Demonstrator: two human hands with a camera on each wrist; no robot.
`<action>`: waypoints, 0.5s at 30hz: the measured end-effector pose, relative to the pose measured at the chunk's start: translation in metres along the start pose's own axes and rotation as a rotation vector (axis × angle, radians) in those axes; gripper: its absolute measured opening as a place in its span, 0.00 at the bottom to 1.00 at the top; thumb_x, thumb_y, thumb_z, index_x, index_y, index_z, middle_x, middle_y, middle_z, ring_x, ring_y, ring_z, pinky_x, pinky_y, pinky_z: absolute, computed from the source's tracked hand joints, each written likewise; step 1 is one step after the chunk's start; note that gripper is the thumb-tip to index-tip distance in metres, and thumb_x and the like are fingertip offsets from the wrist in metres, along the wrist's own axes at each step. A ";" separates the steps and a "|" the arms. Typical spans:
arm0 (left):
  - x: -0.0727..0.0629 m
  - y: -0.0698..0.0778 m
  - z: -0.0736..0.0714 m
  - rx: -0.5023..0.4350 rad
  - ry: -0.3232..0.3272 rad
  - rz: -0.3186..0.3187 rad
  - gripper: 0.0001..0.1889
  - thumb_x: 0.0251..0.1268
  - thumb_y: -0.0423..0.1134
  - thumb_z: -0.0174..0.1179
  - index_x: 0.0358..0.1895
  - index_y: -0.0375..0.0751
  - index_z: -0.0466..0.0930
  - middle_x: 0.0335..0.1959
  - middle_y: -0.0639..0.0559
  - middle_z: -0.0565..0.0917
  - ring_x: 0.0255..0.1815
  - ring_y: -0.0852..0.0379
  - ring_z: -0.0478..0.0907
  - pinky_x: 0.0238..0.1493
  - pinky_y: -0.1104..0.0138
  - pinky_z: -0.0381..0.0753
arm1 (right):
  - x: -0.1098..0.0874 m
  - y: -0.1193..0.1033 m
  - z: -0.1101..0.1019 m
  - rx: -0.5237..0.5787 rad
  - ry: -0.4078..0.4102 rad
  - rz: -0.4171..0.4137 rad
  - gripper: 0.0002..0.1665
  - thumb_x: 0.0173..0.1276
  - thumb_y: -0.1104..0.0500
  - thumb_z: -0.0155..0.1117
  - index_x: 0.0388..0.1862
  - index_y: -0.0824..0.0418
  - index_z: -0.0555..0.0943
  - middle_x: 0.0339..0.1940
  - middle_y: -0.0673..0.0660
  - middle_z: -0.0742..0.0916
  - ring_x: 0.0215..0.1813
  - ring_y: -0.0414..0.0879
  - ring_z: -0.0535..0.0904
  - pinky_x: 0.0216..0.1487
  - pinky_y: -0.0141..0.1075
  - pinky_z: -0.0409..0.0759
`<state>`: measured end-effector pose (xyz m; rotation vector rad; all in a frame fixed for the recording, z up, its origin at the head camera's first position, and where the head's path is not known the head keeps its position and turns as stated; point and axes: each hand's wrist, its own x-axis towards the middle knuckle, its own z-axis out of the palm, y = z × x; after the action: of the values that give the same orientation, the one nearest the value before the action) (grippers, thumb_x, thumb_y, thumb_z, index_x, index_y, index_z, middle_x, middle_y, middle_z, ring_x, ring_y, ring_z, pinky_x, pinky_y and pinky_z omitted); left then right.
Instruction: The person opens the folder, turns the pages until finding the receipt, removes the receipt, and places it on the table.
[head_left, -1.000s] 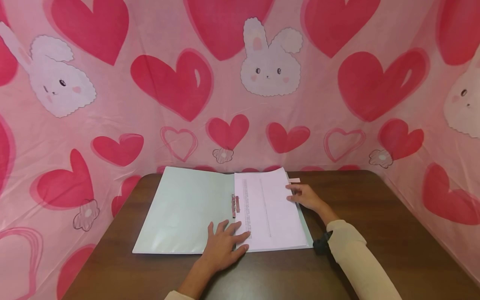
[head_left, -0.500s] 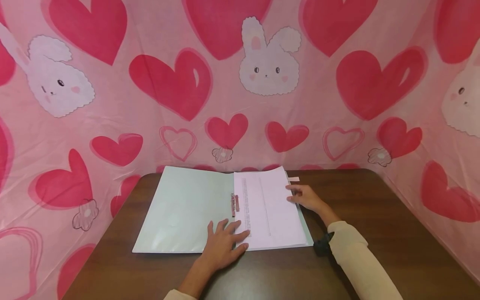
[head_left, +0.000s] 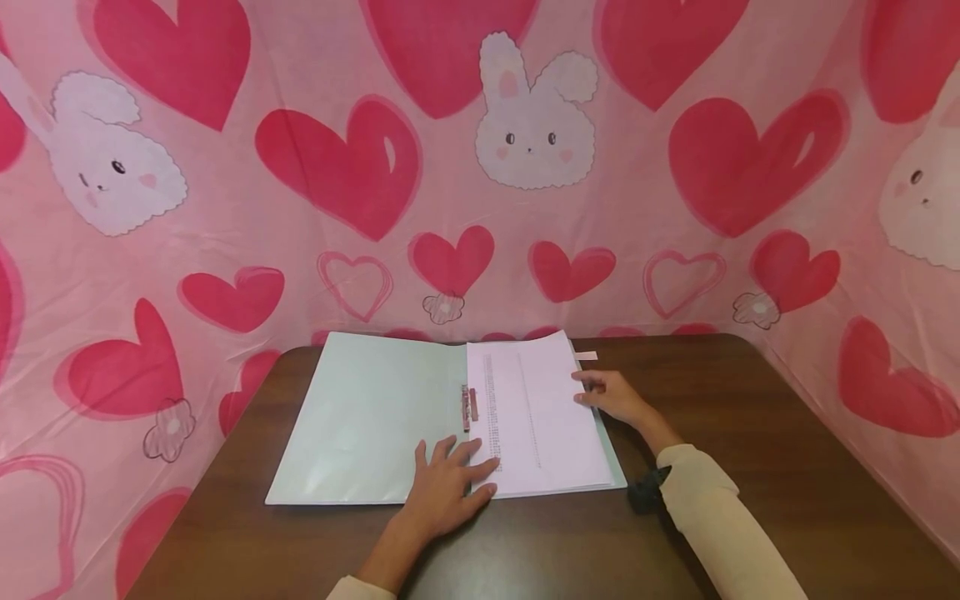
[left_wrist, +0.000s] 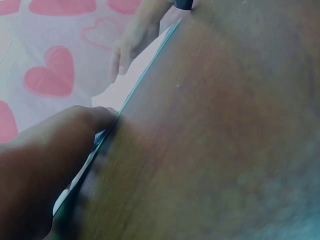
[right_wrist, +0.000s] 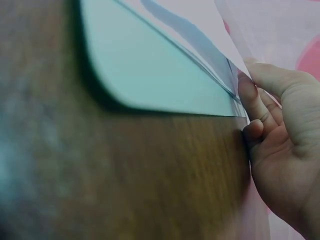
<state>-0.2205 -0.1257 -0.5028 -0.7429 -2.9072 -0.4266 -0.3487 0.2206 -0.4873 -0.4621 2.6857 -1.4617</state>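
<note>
A pale green folder point(head_left: 367, 425) lies spread flat, with a metal clip point(head_left: 469, 407) at its spine. On its right half is a stack of printed paper point(head_left: 555, 417). My left hand point(head_left: 442, 492) rests with fingers spread across the spine and the paper's lower left part. At the paper's right edge, my right hand point(head_left: 611, 393) pinches the top paper between thumb and index finger. The right wrist view shows that paper's edge point(right_wrist: 227, 45) lifted off the sheets below, with the thumb point(right_wrist: 272, 75) over it and the index finger underneath.
A pink-white tab point(head_left: 587, 356) sticks out beyond the folder's upper right edge. The brown wooden table point(head_left: 750, 417) extends around the folder. Behind it hangs a pink cloth point(head_left: 630, 208) printed with hearts and rabbits. A dark band point(head_left: 647, 490) sits at the right wrist.
</note>
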 end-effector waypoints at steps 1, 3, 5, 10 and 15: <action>0.000 0.000 0.000 0.000 0.002 0.000 0.24 0.71 0.65 0.51 0.66 0.70 0.78 0.72 0.51 0.77 0.72 0.34 0.69 0.67 0.23 0.56 | 0.000 0.000 0.000 0.003 0.002 0.009 0.28 0.70 0.61 0.68 0.65 0.72 0.77 0.61 0.74 0.83 0.35 0.45 0.73 0.34 0.27 0.77; 0.000 0.000 0.000 -0.001 0.007 0.002 0.24 0.71 0.65 0.52 0.66 0.70 0.79 0.71 0.51 0.78 0.71 0.34 0.69 0.67 0.23 0.56 | -0.001 0.000 0.000 0.001 0.002 0.016 0.28 0.70 0.60 0.68 0.66 0.71 0.77 0.62 0.74 0.83 0.36 0.46 0.74 0.35 0.27 0.77; 0.000 0.001 0.001 -0.003 0.011 0.002 0.23 0.71 0.64 0.52 0.65 0.70 0.79 0.71 0.51 0.78 0.71 0.34 0.69 0.67 0.23 0.56 | -0.003 0.000 0.000 -0.003 0.001 0.016 0.28 0.70 0.60 0.68 0.66 0.71 0.77 0.61 0.73 0.83 0.36 0.46 0.74 0.36 0.27 0.77; 0.000 0.001 0.001 -0.010 0.006 0.000 0.23 0.71 0.64 0.53 0.65 0.69 0.79 0.71 0.51 0.78 0.71 0.34 0.69 0.67 0.23 0.56 | -0.006 0.000 0.000 0.003 0.009 0.016 0.27 0.70 0.60 0.68 0.65 0.71 0.78 0.56 0.72 0.85 0.31 0.45 0.71 0.32 0.28 0.74; 0.001 0.000 0.001 -0.016 0.011 0.001 0.23 0.71 0.64 0.53 0.66 0.69 0.79 0.71 0.51 0.78 0.71 0.34 0.69 0.67 0.23 0.55 | -0.009 0.001 0.001 0.020 0.016 0.005 0.28 0.70 0.59 0.68 0.65 0.71 0.78 0.56 0.72 0.85 0.32 0.44 0.73 0.34 0.26 0.76</action>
<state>-0.2210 -0.1251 -0.5034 -0.7424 -2.8965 -0.4522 -0.3406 0.2228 -0.4899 -0.4446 2.6800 -1.4962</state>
